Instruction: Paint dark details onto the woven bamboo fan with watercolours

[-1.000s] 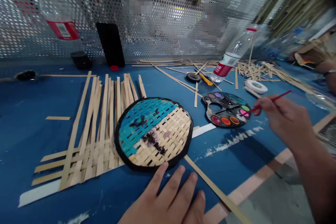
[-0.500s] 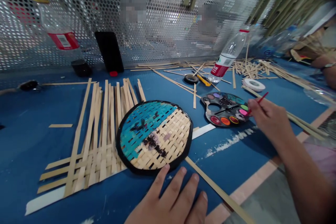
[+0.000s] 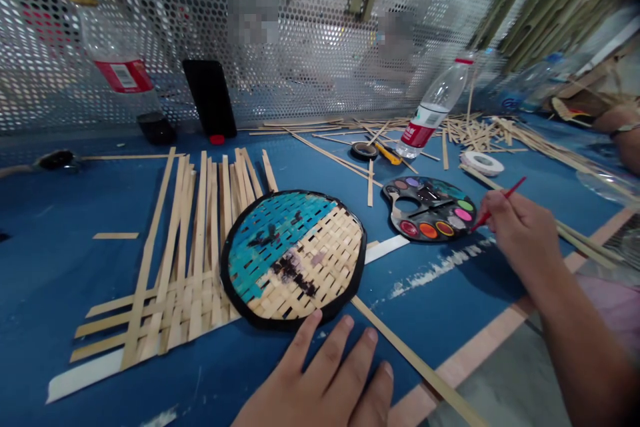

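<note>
My left hand (image 3: 320, 380) lies flat on the blue table with its fingers apart, the fingertips at the black rim of a round woven bamboo disc (image 3: 295, 257). The disc is painted turquoise on its upper left, with dark marks across the middle. My right hand (image 3: 520, 233) grips a red paintbrush (image 3: 503, 203), whose tip sits just off the lower right edge of a watercolour palette (image 3: 430, 210) with round colour wells.
Left of the disc lies a woven bamboo strip mat (image 3: 175, 280). Behind are a tilted plastic bottle (image 3: 430, 110), tape rolls (image 3: 483, 162), a yellow utility knife (image 3: 387, 153) and loose strips. A black phone (image 3: 210, 99) leans on a perforated metal screen. Another person's forearm (image 3: 627, 147) shows far right.
My right hand has moved from above the palette's pink well to its lower right edge, with the brush more upright. My left hand stays almost still, and the view has shifted slightly.
</note>
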Tool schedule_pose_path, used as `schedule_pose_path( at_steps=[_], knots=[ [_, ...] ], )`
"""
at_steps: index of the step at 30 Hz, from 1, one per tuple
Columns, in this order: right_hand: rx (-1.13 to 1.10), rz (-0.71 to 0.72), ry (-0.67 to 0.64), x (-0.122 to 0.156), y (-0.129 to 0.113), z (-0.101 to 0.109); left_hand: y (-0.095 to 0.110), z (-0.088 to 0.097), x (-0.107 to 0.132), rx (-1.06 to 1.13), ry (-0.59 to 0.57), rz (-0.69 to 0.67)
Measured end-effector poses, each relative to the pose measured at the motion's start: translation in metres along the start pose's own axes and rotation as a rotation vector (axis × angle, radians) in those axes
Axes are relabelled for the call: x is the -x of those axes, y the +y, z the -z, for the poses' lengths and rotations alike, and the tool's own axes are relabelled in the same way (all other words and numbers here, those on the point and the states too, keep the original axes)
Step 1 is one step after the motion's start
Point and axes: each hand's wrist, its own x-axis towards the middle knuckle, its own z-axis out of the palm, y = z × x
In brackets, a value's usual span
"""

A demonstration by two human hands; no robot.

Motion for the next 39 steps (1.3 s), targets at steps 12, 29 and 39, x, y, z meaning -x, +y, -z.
schedule_pose_path(
  at_steps=[12, 29, 39],
  knots=[
    [-0.059, -0.008, 0.04, 0.0002, 0.0047, -0.0014, -0.0004, -0.0002, 0.0031, 0.022, -0.018, 0.001],
    [-0.049, -0.014, 0.027, -0.0002, 0.0069, -0.002, -0.0007, 0.0002, -0.0004, 0.057, 0.002, 0.008],
    [-0.084, -0.037, 0.002, -0.0002, 0.0092, -0.0017, 0.0004, 0.0015, 0.0, 0.063, -0.011, 0.007]
  ],
)
